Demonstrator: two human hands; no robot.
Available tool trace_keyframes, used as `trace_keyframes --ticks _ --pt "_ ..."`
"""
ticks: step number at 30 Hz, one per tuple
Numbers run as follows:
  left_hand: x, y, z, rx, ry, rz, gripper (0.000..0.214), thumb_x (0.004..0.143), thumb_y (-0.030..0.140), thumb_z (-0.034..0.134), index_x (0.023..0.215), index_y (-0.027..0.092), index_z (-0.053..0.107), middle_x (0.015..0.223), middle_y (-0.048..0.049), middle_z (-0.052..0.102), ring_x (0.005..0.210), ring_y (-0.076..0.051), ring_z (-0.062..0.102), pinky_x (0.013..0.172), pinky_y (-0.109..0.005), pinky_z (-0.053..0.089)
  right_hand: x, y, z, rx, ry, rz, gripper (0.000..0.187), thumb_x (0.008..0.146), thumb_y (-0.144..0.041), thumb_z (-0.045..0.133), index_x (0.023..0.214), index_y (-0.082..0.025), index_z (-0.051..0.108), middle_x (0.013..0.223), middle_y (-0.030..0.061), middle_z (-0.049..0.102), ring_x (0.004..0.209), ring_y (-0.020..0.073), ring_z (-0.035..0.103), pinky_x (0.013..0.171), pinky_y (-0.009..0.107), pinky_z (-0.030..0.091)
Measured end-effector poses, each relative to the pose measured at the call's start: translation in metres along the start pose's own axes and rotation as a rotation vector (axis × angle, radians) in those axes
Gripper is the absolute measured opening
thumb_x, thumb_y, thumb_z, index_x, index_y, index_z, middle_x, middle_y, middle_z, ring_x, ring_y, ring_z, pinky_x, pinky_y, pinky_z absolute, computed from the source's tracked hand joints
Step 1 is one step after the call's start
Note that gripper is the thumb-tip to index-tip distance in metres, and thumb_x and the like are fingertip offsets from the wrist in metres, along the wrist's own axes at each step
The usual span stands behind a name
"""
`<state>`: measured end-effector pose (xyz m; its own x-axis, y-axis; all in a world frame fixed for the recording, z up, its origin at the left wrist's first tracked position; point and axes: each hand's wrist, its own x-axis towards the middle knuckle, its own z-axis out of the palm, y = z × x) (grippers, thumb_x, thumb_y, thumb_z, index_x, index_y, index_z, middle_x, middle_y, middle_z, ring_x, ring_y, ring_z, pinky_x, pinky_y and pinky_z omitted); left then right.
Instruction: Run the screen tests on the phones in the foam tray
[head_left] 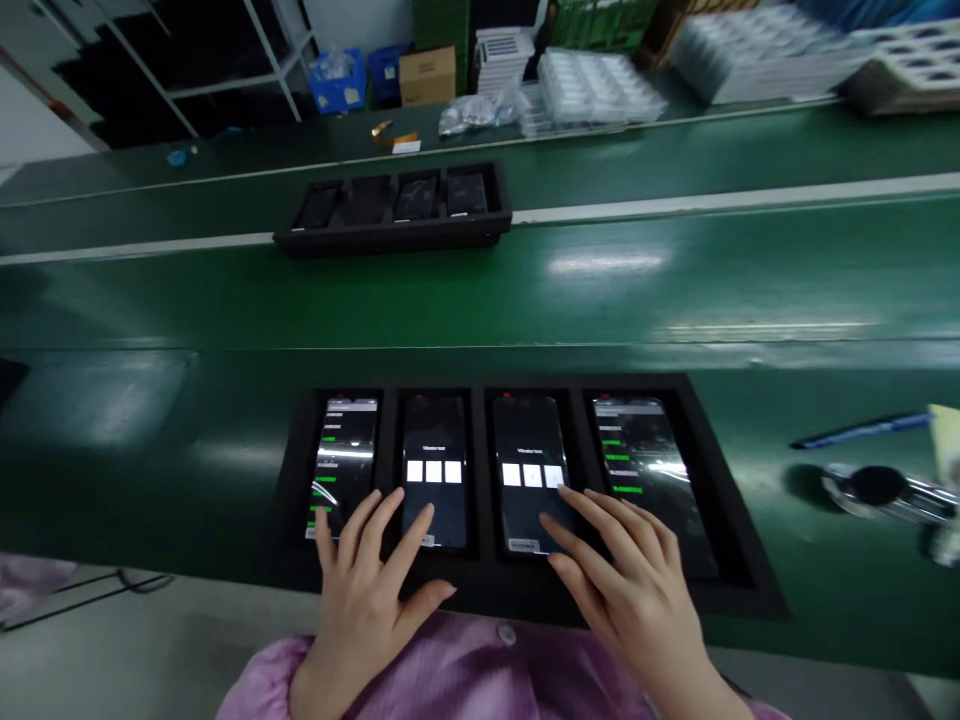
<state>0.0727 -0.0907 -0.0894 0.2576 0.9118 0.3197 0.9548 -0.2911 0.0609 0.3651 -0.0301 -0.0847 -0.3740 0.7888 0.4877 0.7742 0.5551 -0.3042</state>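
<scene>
A black foam tray (pixel 720 470) near the table's front edge holds several phones side by side with lit screens. The second phone (pixel 433 440) and the third phone (pixel 529 440) each show three white squares. My left hand (pixel 367 590) lies open, fingers spread over the lower ends of the first phone (pixel 341 460) and the second. My right hand (pixel 622 580) is open too, its fingertips resting on the third phone's screen by the right-hand square, beside the fourth phone (pixel 645 460). Neither hand holds anything.
A second black tray (pixel 390 238) of dark phones sits farther back on the green conveyor (pixel 675 270). A blue pen (pixel 862 432) and a shiny round tool (pixel 877 488) lie at the right. Boxes, stacked clear trays (pixel 592 88) and bags line the far side.
</scene>
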Motion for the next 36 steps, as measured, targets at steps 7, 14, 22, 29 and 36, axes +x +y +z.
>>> trace_keyframes --ticks 7,14,22,29,36 --pt "0.0 -0.002 0.005 -0.01 0.008 0.02 0.058 0.098 0.063 0.061 0.146 0.03 0.064 0.15 -0.0136 0.059 0.139 -0.035 0.048 0.13 -0.068 -0.002 0.007 -0.001 -0.002 -0.009 -0.031 0.025 0.024 0.107 -0.031 0.055 0.115 -0.028 0.077 0.133 0.0062 0.073 0.123 0.0244 0.064 0.106 0.046 0.043" --pt "0.002 -0.001 0.005 -0.01 0.04 0.031 0.052 0.1 0.058 0.06 0.14 0.027 0.069 0.145 -0.015 0.061 0.134 -0.037 0.051 0.128 -0.073 0.005 0.028 0.005 -0.012 -0.104 0.003 0.035 0.024 0.107 -0.032 0.055 0.121 -0.028 0.074 0.144 0.0083 0.066 0.128 0.0282 0.061 0.11 0.052 0.042" --pt "-0.002 -0.004 0.011 -0.048 0.079 0.031 0.047 0.101 0.053 0.06 0.141 0.029 0.068 0.142 -0.0155 0.064 0.131 -0.038 0.054 0.124 -0.079 0.012 -0.01 0.053 -0.058 -0.08 0.233 0.201 0.037 0.101 -0.013 0.047 0.119 -0.024 0.077 0.129 0.008 0.071 0.114 0.025 0.067 0.099 0.043 0.053" --pt "-0.001 -0.005 0.011 -0.053 0.086 0.045 0.049 0.1 0.047 0.064 0.145 0.03 0.065 0.139 -0.016 0.064 0.131 -0.039 0.054 0.123 -0.08 0.013 -0.042 0.062 -0.049 0.057 0.195 0.231 0.036 0.104 -0.014 0.042 0.116 -0.022 0.075 0.127 0.0095 0.069 0.113 0.0238 0.066 0.094 0.042 0.053" --pt "0.003 -0.004 0.009 -0.048 0.091 0.064 0.043 0.102 0.05 0.057 0.132 0.023 0.074 0.138 -0.019 0.064 0.13 -0.039 0.052 0.124 -0.078 0.011 -0.045 0.066 -0.042 0.091 0.225 0.248 0.035 0.104 -0.015 0.043 0.114 -0.021 0.076 0.128 0.0091 0.069 0.114 0.0232 0.065 0.095 0.041 0.051"
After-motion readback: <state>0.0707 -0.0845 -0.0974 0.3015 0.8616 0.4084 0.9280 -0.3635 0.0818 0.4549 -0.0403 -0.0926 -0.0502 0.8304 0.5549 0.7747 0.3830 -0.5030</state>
